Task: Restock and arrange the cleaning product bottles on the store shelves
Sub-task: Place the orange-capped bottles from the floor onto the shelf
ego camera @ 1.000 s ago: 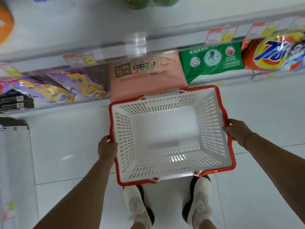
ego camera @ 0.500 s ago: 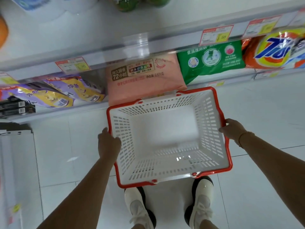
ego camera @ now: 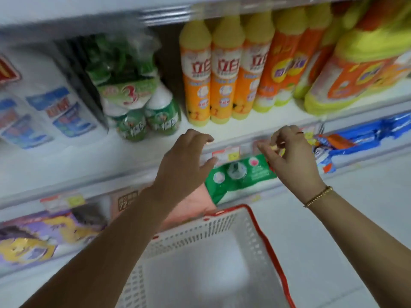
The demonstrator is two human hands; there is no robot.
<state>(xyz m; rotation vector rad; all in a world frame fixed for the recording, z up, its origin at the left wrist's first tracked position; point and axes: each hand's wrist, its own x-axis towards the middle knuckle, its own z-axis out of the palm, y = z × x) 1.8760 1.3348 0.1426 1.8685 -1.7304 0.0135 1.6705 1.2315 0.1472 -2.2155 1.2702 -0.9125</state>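
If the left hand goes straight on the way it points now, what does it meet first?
Probably the leftmost orange-labelled bottle on the shelf, past its front edge. The left hand holds nothing; depth is unclear.

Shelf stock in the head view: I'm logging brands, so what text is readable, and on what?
"立白": tall orange-and-yellow plastic bottles, on the front labels.
"3": green-and-white bottle multipack, on its wrap.
"72": pink flat pack on the lower shelf.
Too blurred to read: paper price tags, white-and-blue pouches, green flat pack.
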